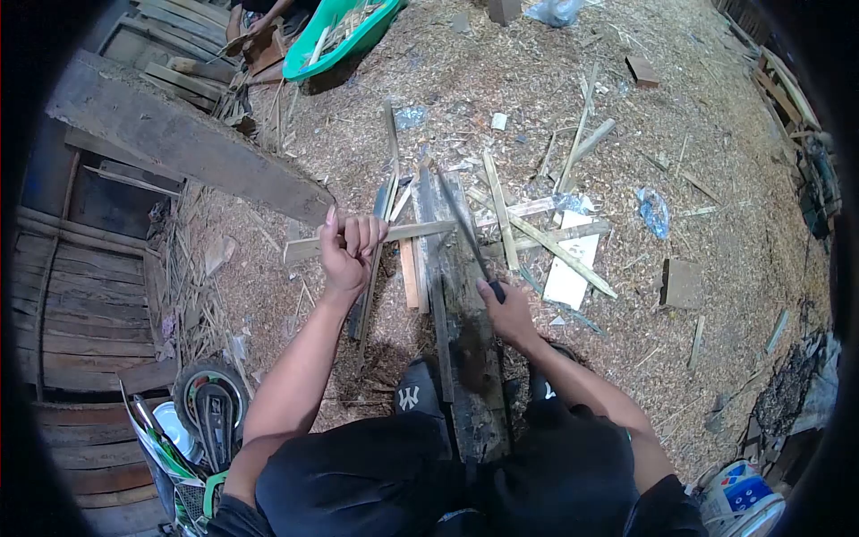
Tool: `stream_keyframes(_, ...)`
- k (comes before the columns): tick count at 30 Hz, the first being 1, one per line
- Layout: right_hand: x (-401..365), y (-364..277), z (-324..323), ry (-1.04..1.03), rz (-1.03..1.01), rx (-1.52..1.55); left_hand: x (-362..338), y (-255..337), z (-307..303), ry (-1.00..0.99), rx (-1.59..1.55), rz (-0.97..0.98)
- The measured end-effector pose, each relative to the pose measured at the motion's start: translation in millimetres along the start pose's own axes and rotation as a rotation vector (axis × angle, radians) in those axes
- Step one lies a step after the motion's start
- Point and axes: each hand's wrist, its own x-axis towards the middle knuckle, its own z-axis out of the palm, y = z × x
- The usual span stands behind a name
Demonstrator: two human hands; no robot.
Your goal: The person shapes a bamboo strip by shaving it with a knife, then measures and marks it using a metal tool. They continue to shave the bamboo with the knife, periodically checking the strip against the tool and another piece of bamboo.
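Note:
My left hand (354, 249) is closed round a flat wooden strip (407, 231), which lies crosswise with its right end on a dark, worn plank (470, 358) between my legs. In my right hand (508, 309) is the black handle of a long-bladed knife (465, 224). Its blade points up and to the left, close to the strip's right end; whether they touch I cannot tell. Beside the plank, under the strip, lies an orange-brown board (412, 273).
Wood strips and a white sheet (573, 264) lie right of the plank. A thick beam (192, 139) slants in at upper left. Beyond are a green basin (344, 40) and part of another person (268, 13). A wheel (210, 398) stands lower left, a bucket (738, 501) lower right.

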Motion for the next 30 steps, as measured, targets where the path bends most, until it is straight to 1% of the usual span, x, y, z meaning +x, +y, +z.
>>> stream_keyframes(4,-1,-9,11,-0.010,-0.002,-0.006,-4,-5,3,-0.060,-0.028,0.076)
stream_keyframes(7,4,-12,11,-0.029,0.013,0.016,-2,-5,-3,-0.076,-0.019,0.025)
stream_keyframes(11,5,-5,13,0.004,0.009,0.065,-8,-5,-12,-0.078,-0.043,0.033)
stream_keyframes(13,6,-8,9,-0.001,-0.011,0.008,-13,-6,-11,-0.105,-0.024,0.061)
stream_keyframes(17,12,-7,11,-0.021,0.043,-0.073,-9,-5,-11,-0.105,0.021,0.032)
stream_keyframes(19,8,-12,12,0.019,-0.040,-0.015,-9,-7,-10,-0.084,-0.005,0.023)
stream_keyframes(20,11,-11,14,0.018,-0.041,-0.013,-8,-7,-9,-0.068,-0.035,0.017)
stream_keyframes(22,20,-11,14,-0.038,0.020,-0.050,-7,-7,-11,-0.052,-0.067,0.031)
stream_keyframes(24,19,-13,10,-0.008,-0.021,-0.030,-3,-6,-12,-0.042,-0.101,0.046)
stream_keyframes(26,18,-18,9,0.015,-0.056,-0.004,-1,-4,-17,0.047,-0.108,0.011)
stream_keyframes(28,17,-22,11,0.021,-0.092,-0.001,-1,-4,-23,0.062,-0.115,0.008)
stream_keyframes(30,21,-20,14,0.007,-0.063,-0.030,1,-5,-26,0.068,-0.128,0.017)
